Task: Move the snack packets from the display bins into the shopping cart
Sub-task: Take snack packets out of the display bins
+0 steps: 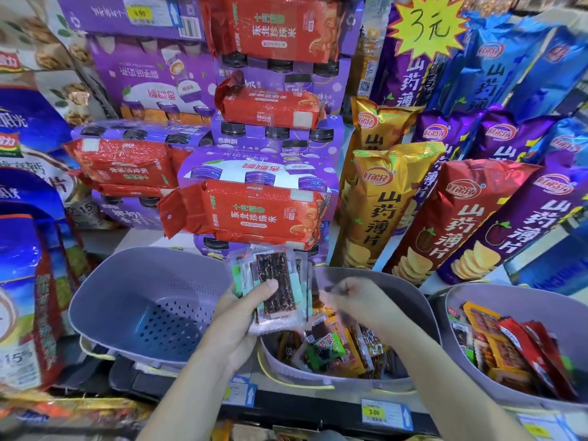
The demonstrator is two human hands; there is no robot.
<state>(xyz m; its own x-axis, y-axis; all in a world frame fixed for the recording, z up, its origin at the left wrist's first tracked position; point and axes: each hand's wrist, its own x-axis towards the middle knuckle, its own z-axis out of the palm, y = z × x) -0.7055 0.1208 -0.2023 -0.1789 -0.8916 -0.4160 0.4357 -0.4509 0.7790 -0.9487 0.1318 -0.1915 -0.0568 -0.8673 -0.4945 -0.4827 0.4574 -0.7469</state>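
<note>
My left hand grips a fanned stack of small snack packets, the front one clear with dark strips inside, held above the gap between two bins. My right hand hovers, blurred, over the middle grey bin, fingers curled; whether it pinches a packet I cannot tell. That bin holds several mixed small packets. The left grey bin is perforated and bare inside. The right grey bin holds red and orange packets. No shopping cart is in view.
Behind the bins stand tall chip bags, red rice packs and purple drink cartons. Large bags fill the left side. A yellow price tag sits on the shelf's front edge.
</note>
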